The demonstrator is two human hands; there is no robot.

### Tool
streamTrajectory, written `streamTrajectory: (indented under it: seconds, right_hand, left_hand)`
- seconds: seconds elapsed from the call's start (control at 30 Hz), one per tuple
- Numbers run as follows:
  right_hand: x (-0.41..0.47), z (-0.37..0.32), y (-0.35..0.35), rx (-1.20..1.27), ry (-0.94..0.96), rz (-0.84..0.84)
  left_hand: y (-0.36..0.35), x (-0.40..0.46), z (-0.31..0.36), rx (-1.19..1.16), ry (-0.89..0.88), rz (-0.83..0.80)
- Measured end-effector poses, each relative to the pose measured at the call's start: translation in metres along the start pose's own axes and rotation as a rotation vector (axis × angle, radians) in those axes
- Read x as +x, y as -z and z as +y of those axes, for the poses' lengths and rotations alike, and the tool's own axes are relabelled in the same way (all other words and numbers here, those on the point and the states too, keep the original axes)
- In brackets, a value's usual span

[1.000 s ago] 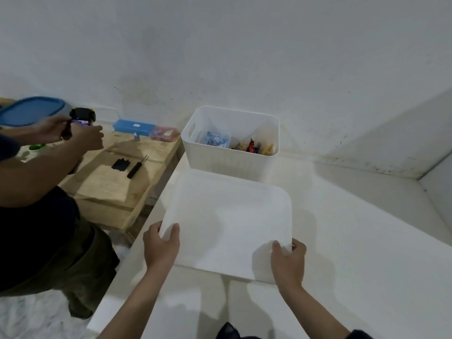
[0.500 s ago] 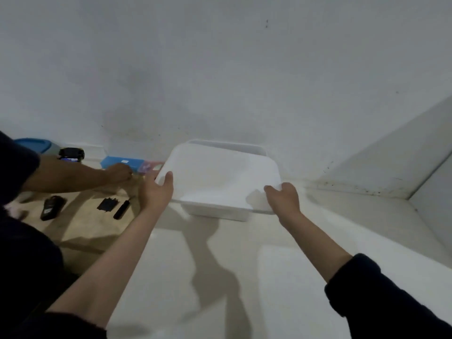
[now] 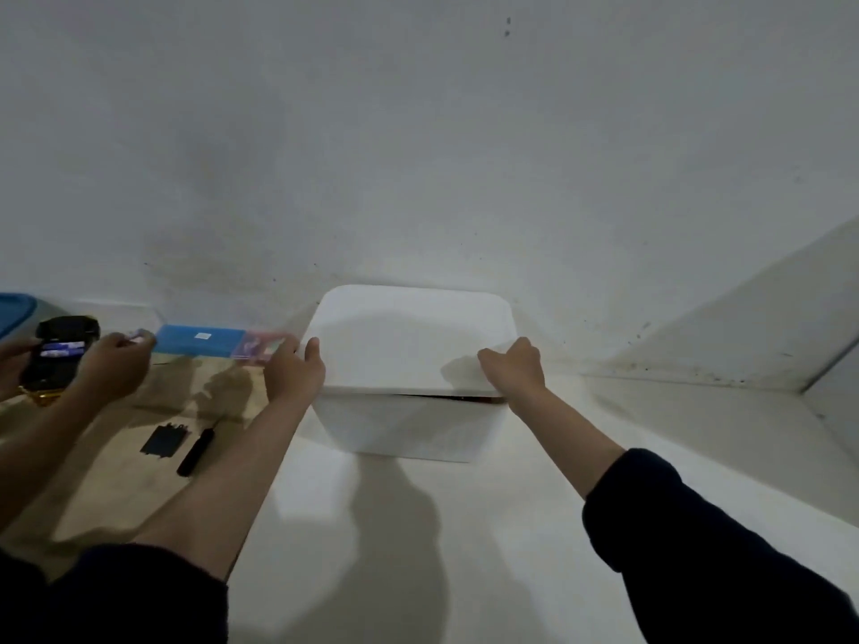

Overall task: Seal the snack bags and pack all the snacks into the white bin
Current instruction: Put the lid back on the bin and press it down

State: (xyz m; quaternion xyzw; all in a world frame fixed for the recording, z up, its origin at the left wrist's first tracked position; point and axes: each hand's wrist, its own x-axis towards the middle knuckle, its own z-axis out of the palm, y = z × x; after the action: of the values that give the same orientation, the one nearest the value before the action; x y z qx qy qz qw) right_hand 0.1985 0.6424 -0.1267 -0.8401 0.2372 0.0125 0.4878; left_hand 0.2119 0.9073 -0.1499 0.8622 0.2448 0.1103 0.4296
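While the white bin (image 3: 409, 429) stands in the middle of the frame on the white counter (image 3: 465, 550), close to the wall (image 3: 418, 132) behind it, a flat white lid (image 3: 409, 341) lies across its top. The lid's near edge sits a little above the bin's rim toward the right, where a thin dark gap shows with a trace of reddish colour inside; what lies in the bin cannot be made out. The left hand (image 3: 295, 371) grips the lid's left near corner, thumb on top and fingers curled round the edge. The right hand (image 3: 516, 369) grips the right near corner the same way, its fingers curled over the lid's edge. Both forearms reach in from the bottom of the frame, each ending in a dark sleeve.

At the left of the frame a lower wooden table (image 3: 116, 457) carries a long blue box (image 3: 200, 339) against the wall, with a pink box (image 3: 262, 348) just beside it on the right. Nearer the camera lie a small flat black piece (image 3: 165, 439) and a black-handled tool (image 3: 195, 453) side by side. At the far left a second person's two hands (image 3: 111, 364) hold a black device (image 3: 60, 350) with a lit screen, and part of a blue lid (image 3: 14, 309) shows at the frame edge.
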Motion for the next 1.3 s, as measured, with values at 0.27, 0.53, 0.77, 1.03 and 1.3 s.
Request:
streamTrajectory:
  seconds: [0.27, 0.53, 0.77, 1.03, 1.3]
  right_hand:
    - [-0.003, 0.035, -0.017, -0.113, 0.118, 0.062]
    - [-0.006, 0.045, -0.035, -0.280, 0.276, 0.242]
    - [-0.010, 0.054, -0.045, -0.167, 0.324, 0.331]
    - [-0.010, 0.053, -0.036, -0.318, 0.316, 0.216]
    - [0.028, 0.024, -0.019, -0.678, 0.220, -0.017]
  left_hand:
    - [-0.015, 0.008, -0.010, 0.089, -0.063, -0.015]
    - [-0.022, 0.023, -0.022, 0.129, -0.059, -0.049]
    - [-0.025, 0.020, -0.033, -0.069, -0.080, -0.018]
    - [-0.016, 0.035, -0.035, 0.169, -0.106, -0.213]
    - [-0.025, 0.045, 0.008, 0.904, -0.512, -0.288]
